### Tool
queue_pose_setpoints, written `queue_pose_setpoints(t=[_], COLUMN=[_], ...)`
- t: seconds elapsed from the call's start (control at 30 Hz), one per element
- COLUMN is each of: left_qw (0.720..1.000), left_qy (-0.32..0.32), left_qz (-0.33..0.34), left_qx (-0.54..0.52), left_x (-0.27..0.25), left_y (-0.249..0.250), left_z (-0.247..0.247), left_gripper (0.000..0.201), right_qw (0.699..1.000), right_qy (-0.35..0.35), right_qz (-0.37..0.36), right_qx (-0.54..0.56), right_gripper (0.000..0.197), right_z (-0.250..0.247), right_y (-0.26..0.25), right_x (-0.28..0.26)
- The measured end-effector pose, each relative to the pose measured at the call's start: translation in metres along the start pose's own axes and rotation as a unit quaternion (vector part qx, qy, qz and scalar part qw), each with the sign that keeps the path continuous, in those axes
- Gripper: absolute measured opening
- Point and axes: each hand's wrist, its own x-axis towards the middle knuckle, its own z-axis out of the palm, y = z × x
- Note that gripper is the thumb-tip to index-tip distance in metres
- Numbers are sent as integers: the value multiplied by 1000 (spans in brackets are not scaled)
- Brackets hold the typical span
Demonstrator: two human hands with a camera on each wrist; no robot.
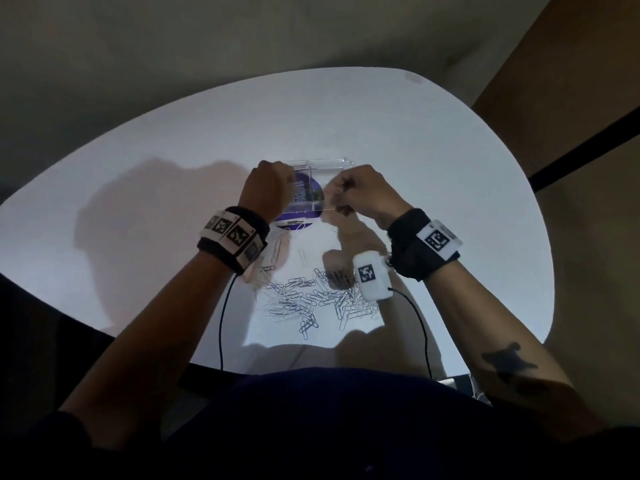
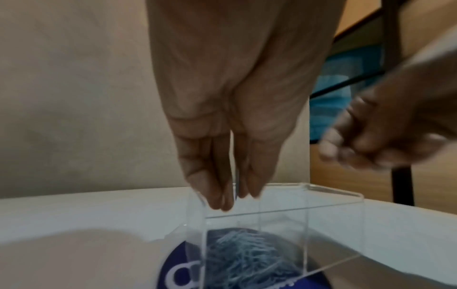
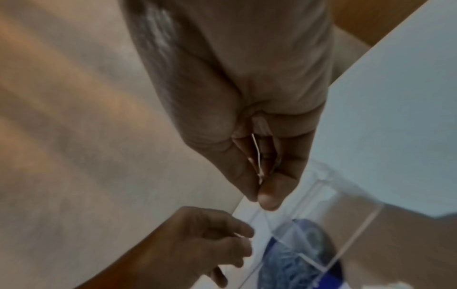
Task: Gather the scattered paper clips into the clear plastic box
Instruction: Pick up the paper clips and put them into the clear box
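The clear plastic box (image 1: pixel 322 163) stands mid-table on a round blue mat (image 1: pixel 294 215), with a heap of paper clips (image 2: pixel 247 256) inside it. My left hand (image 2: pixel 232 199) hangs fingers-down over the box's left rim (image 2: pixel 284 212), pinching a thin paper clip (image 2: pixel 236 187). My right hand (image 3: pixel 259 193) hovers over the box's right side (image 3: pixel 356 234), thumb and fingers pinching a few paper clips (image 3: pixel 257 156). In the head view both hands, left (image 1: pixel 277 178) and right (image 1: pixel 346 194), flank the box. Many loose clips (image 1: pixel 311 299) lie scattered nearer me.
The white rounded table (image 1: pixel 433 161) ends close behind the box. A white sensor block (image 1: pixel 370 275) on a black cable hangs under my right wrist above the loose clips. A beige wall lies beyond, with dark framing at right (image 1: pixel 588 147).
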Motion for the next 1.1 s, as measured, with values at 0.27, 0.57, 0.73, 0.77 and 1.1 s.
queue_pose_setpoints(t=[0.27, 0.57, 0.73, 0.77, 1.1], left_qw=[995, 996, 990, 990, 979], left_qy=[60, -37, -115, -114, -147], left_qz=[-52, -66, -70, -63, -104], left_qx=[-61, -47, 33, 48, 100], left_x=[-25, -104, -125, -128, -124], left_y=[-21, -47, -44, -43, -34], left_z=[-26, -26, -5, -2, 11], left_gripper=[23, 17, 14, 18, 4], right_qw=[979, 947, 948, 949, 915], right_qy=[7, -10, -12, -27, -49], right_qz=[-93, -145, -182, -173, -193], right_qx=[-183, -287, -261, -264, -352], right_gripper=[27, 36, 17, 11, 16], right_z=[53, 70, 73, 74, 93], right_y=[-42, -26, 3, 16, 84], right_x=[46, 42, 1, -11, -70])
